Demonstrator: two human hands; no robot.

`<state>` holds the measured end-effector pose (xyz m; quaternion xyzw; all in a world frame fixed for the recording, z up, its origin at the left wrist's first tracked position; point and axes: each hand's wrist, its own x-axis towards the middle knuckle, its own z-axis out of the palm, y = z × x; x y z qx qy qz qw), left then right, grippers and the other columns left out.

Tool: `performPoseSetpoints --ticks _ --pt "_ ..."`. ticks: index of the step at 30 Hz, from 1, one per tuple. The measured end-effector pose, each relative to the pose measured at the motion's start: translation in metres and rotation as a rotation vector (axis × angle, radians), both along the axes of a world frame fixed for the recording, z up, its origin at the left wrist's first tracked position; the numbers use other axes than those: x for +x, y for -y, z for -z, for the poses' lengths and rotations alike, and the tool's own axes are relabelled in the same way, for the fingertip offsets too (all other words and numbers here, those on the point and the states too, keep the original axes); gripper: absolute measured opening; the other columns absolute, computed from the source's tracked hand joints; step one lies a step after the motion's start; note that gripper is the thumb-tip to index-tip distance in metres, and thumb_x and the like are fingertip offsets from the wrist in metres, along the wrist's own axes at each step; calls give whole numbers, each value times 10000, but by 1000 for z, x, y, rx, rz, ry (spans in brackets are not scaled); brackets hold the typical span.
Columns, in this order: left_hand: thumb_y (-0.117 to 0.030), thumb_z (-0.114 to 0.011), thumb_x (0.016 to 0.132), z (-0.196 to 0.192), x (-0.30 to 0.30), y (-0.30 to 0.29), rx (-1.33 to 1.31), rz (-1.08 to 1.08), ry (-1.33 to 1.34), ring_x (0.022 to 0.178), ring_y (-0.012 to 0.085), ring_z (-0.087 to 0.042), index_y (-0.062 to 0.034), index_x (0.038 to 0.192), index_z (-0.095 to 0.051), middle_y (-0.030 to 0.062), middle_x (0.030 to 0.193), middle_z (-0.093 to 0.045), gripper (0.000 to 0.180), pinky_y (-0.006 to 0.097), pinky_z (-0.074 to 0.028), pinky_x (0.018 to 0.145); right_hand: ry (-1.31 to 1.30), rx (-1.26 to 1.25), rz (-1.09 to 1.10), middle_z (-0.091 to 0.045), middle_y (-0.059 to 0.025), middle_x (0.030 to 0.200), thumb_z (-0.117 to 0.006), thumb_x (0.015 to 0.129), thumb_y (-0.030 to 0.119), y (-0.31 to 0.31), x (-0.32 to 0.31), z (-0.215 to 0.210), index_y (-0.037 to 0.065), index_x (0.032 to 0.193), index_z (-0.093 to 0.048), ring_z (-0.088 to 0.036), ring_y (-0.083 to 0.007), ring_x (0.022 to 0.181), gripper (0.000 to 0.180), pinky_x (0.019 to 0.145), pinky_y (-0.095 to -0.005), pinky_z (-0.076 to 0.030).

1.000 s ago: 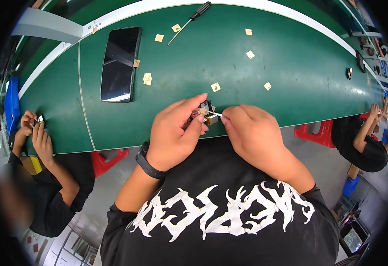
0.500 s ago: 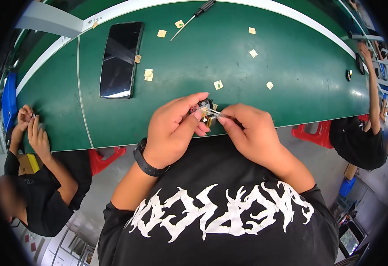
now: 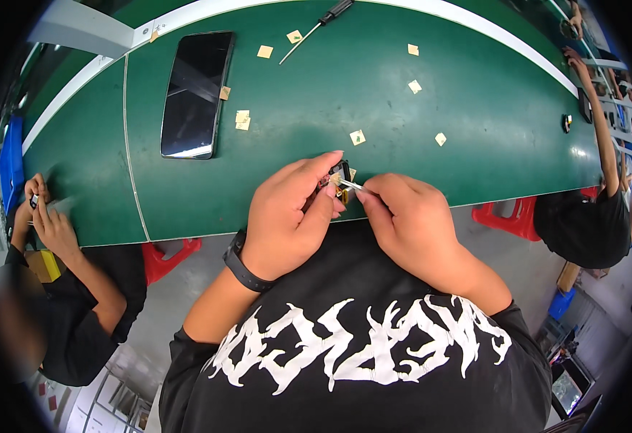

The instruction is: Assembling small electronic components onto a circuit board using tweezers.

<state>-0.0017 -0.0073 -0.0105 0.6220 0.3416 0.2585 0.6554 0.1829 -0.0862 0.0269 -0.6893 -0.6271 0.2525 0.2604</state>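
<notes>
Between thumb and fingers, my left hand (image 3: 287, 213) grips a small black electronic device (image 3: 344, 172) with its inside exposed; bits of red and yellow show in it. My right hand (image 3: 410, 216) pinches a pair of metal tweezers (image 3: 352, 185), and their tips reach into the device beside my left thumb. A small tan paper piece (image 3: 336, 179) lies at the tips; whether the tweezers hold it I cannot make out. Both hands are just above the near edge of the green table (image 3: 316, 86).
A black smartphone (image 3: 197, 94) lies at the left, with a screwdriver (image 3: 319, 29) at the far side. Several tan squares, including one paper square (image 3: 358, 137), are scattered about. A co-worker's hands (image 3: 49, 216) are at the left, another's arm (image 3: 597, 115) at the right. Red stools (image 3: 507, 216) flank me.
My left hand has shifted slightly right and turned the device a little. The tweezers have changed angle. The left co-worker's hands have moved, and a small dark piece now shows in them.
</notes>
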Motion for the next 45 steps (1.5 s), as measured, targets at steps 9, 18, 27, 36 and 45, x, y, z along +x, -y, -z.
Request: performPoseSetpoints --ticks 9,18,27,36,45 --pt "55 -519 1006 0 -1 3 -23 -32 23 833 145 -718 50 1363 -589 129 1104 -639 363 264 -596 731 -56 2 26 -625 -139 738 -692 908 58 -1 -3 2 16 886 -601 -629 -360 675 102 593 -461 -482" --pt "63 -520 1001 -3 0 2 116 -7 -28 831 140 -717 50 1362 -589 130 1104 -645 368 263 -596 730 70 -17 -12 -615 -143 742 -685 905 56 -2 -1 -5 16 859 -571 -625 -365 675 129 591 -468 -480" --pt "51 -527 1013 -1 -3 0 -60 -40 84 841 161 -720 71 1364 -579 147 1121 -632 356 270 -604 739 57 -23 -38 -615 -146 751 -675 898 47 -4 -4 -9 14 859 -566 -630 -366 686 121 598 -468 -486" --pt "39 -527 1018 -3 -6 -3 -150 -56 106 838 153 -714 83 1373 -564 127 1093 -653 360 262 -599 738 -142 -20 39 -631 -138 735 -716 907 63 -5 -3 -6 2 898 -618 -624 -327 624 115 559 -410 -478" --pt "39 -535 1007 1 -4 0 -252 -111 200 831 145 -716 50 1345 -570 112 1024 -654 341 262 -598 740 -665 -183 229 -670 -10 765 -731 936 46 -10 -4 3 -20 993 -654 -544 -21 647 116 561 -223 -437"
